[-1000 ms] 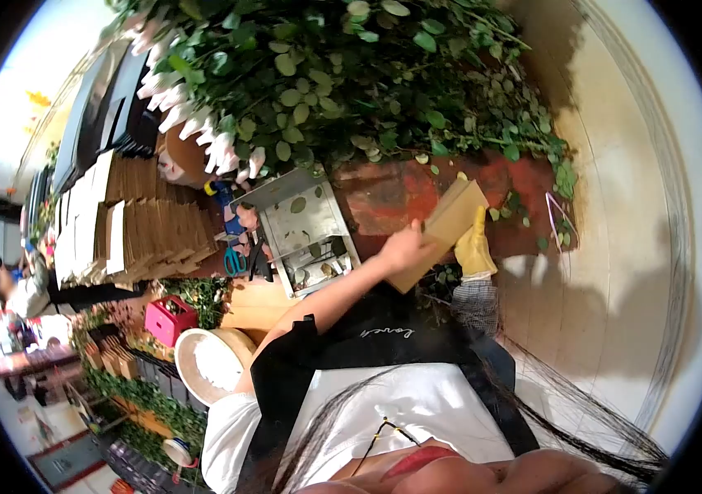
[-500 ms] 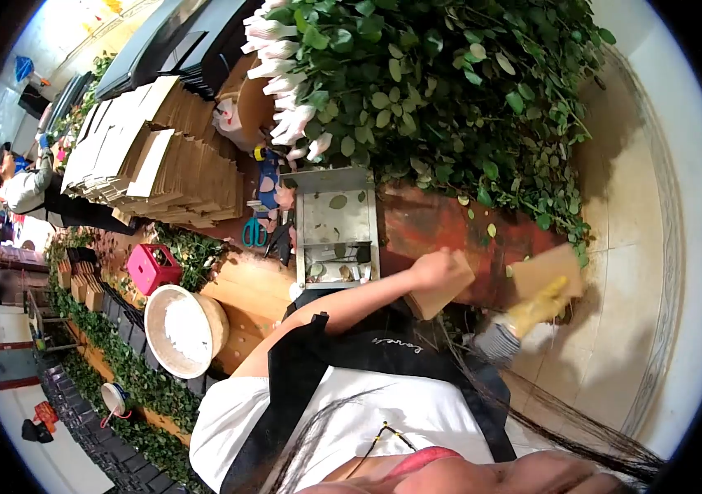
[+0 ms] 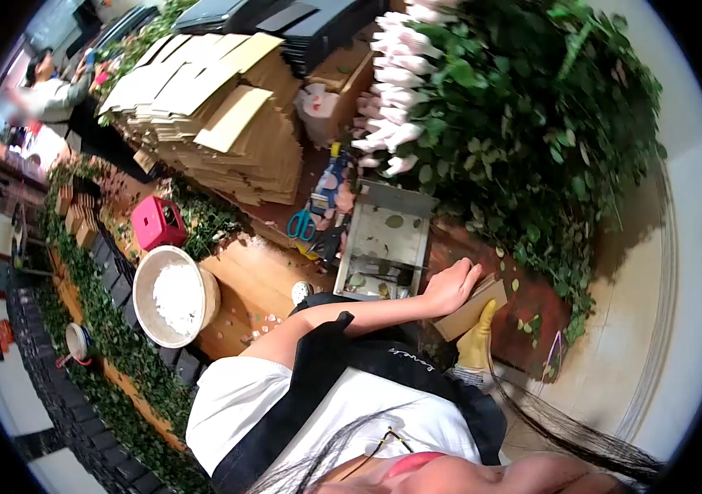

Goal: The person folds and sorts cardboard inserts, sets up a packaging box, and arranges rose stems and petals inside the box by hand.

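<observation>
A small stack of brown cardboard pieces (image 3: 473,311) is between my two hands, low over the dark red tabletop. My bare left hand (image 3: 452,288) grips its upper left side, fingers bent. On the lower right edge lies my right hand (image 3: 474,342) in a yellow glove, thumb pointing up and the other fingers mostly hidden. A metal tray (image 3: 384,235) with leaves and scraps is just left of the stack. Leafy flower stems (image 3: 524,140) with white-wrapped heads (image 3: 396,90) are piled beyond it.
Blue scissors (image 3: 301,226) and small tools lie left of the tray. Tall cardboard piles (image 3: 227,123) stand farther left. A pink stool (image 3: 158,223) and a white-filled tub (image 3: 176,296) are on the floor. Another person (image 3: 62,99) stands at the upper left.
The view has swung, shifting the scene. Half a second ago my right hand held a separate cardboard piece off to the right; now it is back against the stack in my left hand.
</observation>
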Demonstrator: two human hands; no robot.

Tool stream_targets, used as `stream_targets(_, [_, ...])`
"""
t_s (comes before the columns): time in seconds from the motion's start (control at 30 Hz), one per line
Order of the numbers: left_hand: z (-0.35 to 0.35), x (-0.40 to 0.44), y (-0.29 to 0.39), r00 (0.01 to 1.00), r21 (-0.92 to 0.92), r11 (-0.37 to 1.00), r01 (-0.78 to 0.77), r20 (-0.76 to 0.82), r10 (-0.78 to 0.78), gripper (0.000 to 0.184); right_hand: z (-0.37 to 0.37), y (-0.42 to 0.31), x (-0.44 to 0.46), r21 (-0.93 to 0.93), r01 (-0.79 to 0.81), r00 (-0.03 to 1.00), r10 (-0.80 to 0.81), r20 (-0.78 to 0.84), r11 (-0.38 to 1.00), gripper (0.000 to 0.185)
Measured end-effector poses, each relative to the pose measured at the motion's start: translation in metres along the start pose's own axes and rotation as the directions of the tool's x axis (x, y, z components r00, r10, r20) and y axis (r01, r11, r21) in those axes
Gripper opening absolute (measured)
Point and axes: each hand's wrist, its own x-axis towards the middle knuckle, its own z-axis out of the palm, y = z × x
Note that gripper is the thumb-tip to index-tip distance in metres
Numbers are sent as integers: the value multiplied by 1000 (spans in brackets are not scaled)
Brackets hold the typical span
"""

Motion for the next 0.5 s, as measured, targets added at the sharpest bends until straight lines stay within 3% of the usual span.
stream_targets(0.03, [-16,0,-3,1000,-11,1000,4,-27,-4,43,17,-7,3,30,-39,997,37,62,999,65])
stream_targets(0.1, [-45,-9,-11,952,-44,971,-235,-213,221,47,59,-18,10,76,-122,977,106,183,990,66])
stream_targets(0.17, [-99,-30,-13,915,10,968,-251,-323,241,54,108,-32,18,115,-208,936,164,311,971,68])
stream_targets(0.23, [-163,-61,-19,798,84,942,-326,-509,322,49,166,-43,27,117,-317,864,235,446,941,69])
stream_targets(0.3, [-224,-93,-23,743,-73,919,-388,-614,265,37,227,-53,34,85,-402,774,288,564,912,71])
stream_targets(0.33, [-256,-108,-24,606,211,898,-386,-676,419,30,256,-58,42,7,-366,686,265,678,930,73])
stream_targets(0.4, [-310,-120,-39,310,526,789,-317,-729,610,29,317,-68,61,-8,-483,553,312,773,876,73])
stream_targets(0.47, [-359,-114,-51,207,752,648,-119,-620,757,34,372,-86,60,-54,-392,563,286,775,918,71])
stream_targets(0.5, [-375,-106,-57,244,768,637,-64,-606,757,38,393,-92,61,-107,-287,603,266,752,952,71])
